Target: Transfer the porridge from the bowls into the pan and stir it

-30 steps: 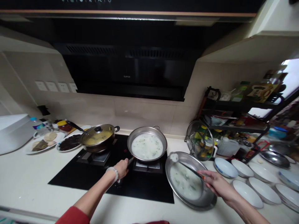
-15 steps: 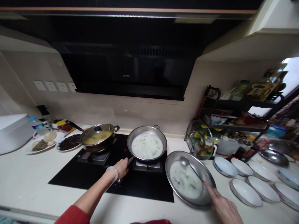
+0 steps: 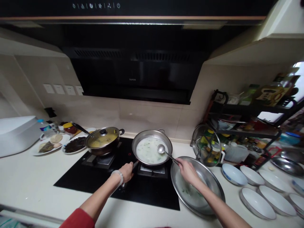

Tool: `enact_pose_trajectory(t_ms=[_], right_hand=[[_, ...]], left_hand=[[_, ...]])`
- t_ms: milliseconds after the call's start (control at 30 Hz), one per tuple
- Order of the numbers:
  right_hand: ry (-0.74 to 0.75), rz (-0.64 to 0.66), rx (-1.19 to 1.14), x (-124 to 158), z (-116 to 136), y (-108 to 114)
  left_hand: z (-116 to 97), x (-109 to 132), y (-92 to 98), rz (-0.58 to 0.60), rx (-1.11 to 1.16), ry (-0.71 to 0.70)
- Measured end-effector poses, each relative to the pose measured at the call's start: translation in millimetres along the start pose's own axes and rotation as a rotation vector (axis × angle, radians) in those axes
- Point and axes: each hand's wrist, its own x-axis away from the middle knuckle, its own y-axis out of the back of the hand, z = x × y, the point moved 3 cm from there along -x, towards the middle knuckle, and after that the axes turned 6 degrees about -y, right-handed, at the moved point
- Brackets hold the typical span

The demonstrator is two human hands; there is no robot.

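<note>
A metal pan (image 3: pixel 134 146) of white soup with green bits (image 3: pixel 149 150) stands on the right burner. My left hand (image 3: pixel 127 172) is closed round the pan's handle. In my right hand (image 3: pixel 187 171) is a ladle (image 3: pixel 161 148), its bowl at the right part of the pan, over or at the soup's surface; which of these I cannot tell. Below my right forearm sits a wide steel basin (image 3: pixel 215 180) on the counter, with more of the white soup in it. My right hand and forearm hide part of that basin.
A lidded pot (image 3: pixel 102 141) with yellowish contents is on the left burner. Plates of food, including a plate of dark food (image 3: pixel 74 145), stand farther left. Several bowls (image 3: pixel 257 202) line the right counter, before a black rack (image 3: pixel 247 134). A glass lid (image 3: pixel 206 144) leans there.
My right hand has moved the ladle left and away from me, from the basin to the pan. My left hand still grips the handle. The whole view has shifted slightly.
</note>
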Motion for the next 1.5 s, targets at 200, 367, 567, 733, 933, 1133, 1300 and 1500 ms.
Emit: enact_pose_trajectory(t_ms=[200, 367, 567, 733, 933, 1133, 1300, 1500], right_hand=[[-0.080, 0.081, 0.000, -24, 18, -15], [-0.169, 0.171, -0.374, -37, 15, -25], [-0.325, 0.264, -0.561, -36, 10, -18], [-0.353, 0.249, -0.657, -30, 10, -8], [-0.389, 0.284, -0.704, -25, 7, -4], [-0.423, 0.325, -0.779, -17, 0, 4], [-0.428, 0.346, -0.830, -5, -9, 13], [-0.449, 0.317, -0.887, 10, -32, 24]], left_hand=[[2, -1, -2.7, 0.000, -0.010, -0.002], [2, 0, -2.6, -0.001, -0.004, 0.005], [2, 0, -1.7, 0.004, 0.012, -0.012], [4, -3, -5.5, 0.004, 0.001, -0.028], [3, -1, -3.0, 0.014, -0.017, -0.008], [0, 1, 0.1, 0.007, -0.003, 0.001], [3, -1, -2.2, 0.005, 0.008, -0.007], [4, -2, -3.6, 0.009, 0.009, -0.007]])
